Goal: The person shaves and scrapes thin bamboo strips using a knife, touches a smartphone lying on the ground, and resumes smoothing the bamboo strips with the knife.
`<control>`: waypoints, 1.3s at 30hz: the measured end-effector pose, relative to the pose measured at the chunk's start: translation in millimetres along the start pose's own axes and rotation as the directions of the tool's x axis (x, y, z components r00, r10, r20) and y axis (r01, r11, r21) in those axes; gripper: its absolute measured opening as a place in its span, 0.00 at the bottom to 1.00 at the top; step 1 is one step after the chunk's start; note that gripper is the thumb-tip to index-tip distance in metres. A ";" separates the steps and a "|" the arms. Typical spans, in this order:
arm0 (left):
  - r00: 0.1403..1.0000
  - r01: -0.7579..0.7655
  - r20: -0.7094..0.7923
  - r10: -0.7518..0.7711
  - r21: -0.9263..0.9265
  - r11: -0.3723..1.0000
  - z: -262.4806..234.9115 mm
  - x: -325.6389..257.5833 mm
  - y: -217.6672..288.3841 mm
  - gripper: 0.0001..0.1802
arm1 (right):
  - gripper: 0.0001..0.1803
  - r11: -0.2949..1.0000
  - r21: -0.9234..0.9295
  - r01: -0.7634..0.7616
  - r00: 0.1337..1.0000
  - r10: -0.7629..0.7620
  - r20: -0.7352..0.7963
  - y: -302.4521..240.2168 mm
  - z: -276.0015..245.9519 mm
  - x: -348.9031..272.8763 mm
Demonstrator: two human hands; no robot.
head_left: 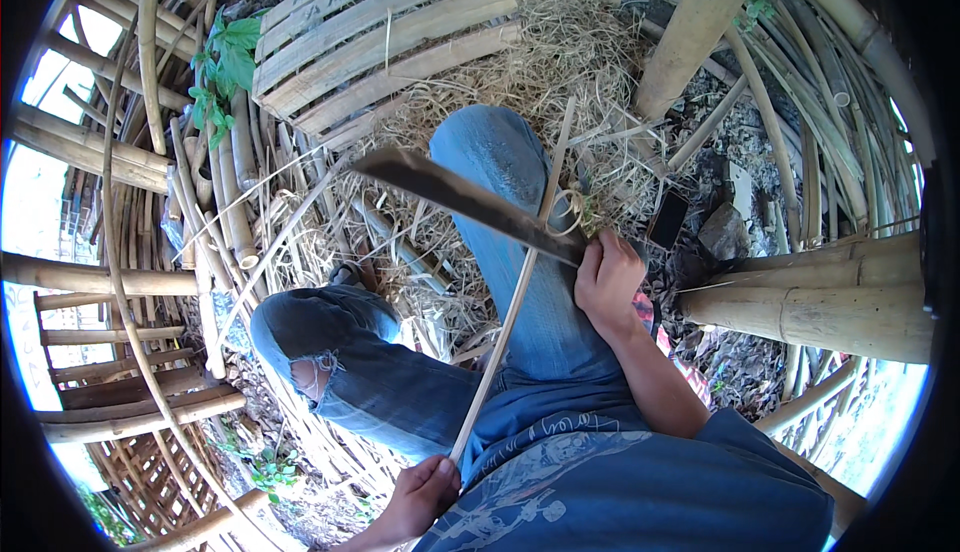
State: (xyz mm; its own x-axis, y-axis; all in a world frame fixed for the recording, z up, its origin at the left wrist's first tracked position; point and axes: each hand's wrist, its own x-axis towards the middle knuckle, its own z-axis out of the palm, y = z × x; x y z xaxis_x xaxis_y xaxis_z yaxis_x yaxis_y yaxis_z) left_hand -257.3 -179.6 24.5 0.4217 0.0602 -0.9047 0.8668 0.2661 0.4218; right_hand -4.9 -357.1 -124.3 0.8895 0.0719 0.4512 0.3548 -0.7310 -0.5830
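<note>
My right hand [610,277] is closed at the near end of a machete [450,194]; the handle itself is hidden in the fingers. The dark, broad blade points to the far left over my raised right knee. A long thin bamboo strip [508,322] runs from my waist up past that knee, crossing the blade close to my right hand. Around the strip's lower end my left hand [425,492] is closed, beside my hip. A pale curled shaving [568,210] hangs at the crossing of blade and strip.
Bamboo shavings [560,52] cover the ground ahead, next to a wooden slatted crate [390,32]. Thick bamboo poles [810,302] stand at the right, with a stone [722,232] near them. A bamboo lattice [120,282] lines the left, with a leafy plant [230,62].
</note>
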 end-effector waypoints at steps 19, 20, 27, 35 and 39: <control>0.946 0.253 -0.208 -0.249 -0.004 0.967 -40.6 -173.3 -67.0 0.15 | 0.13 0.950 0.005 -0.313 0.947 0.312 0.083 13.6 10.1 5.3; 0.944 0.256 -0.212 -0.252 -0.013 0.967 -52.8 -186.0 -76.2 0.15 | 0.16 0.914 -0.041 -0.403 0.905 0.405 0.129 15.9 13.3 4.3; 0.940 -0.119 -0.337 0.051 -0.182 0.976 -82.2 -167.8 -69.8 0.11 | 0.24 0.628 0.158 -0.762 0.643 0.707 0.294 39.7 19.3 -1.0; 0.905 -0.336 -0.113 0.411 0.405 0.850 -48.6 25.7 14.9 0.15 | 0.25 0.663 0.608 -0.438 0.879 0.457 0.134 13.0 10.1 -15.2; 0.849 -0.458 -0.059 0.525 0.415 0.786 -18.4 78.0 48.3 0.15 | 0.23 0.707 0.474 -0.525 0.844 0.364 0.393 -3.5 -11.5 -6.5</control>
State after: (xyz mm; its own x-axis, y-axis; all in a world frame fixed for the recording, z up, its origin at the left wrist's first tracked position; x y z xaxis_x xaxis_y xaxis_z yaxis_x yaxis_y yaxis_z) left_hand -187.3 -144.3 -26.8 0.7975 0.2480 -0.5500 0.5991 -0.2173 0.7706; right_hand -15.2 -362.8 -117.4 0.9934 0.0611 -0.0968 -0.0801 -0.2329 -0.9692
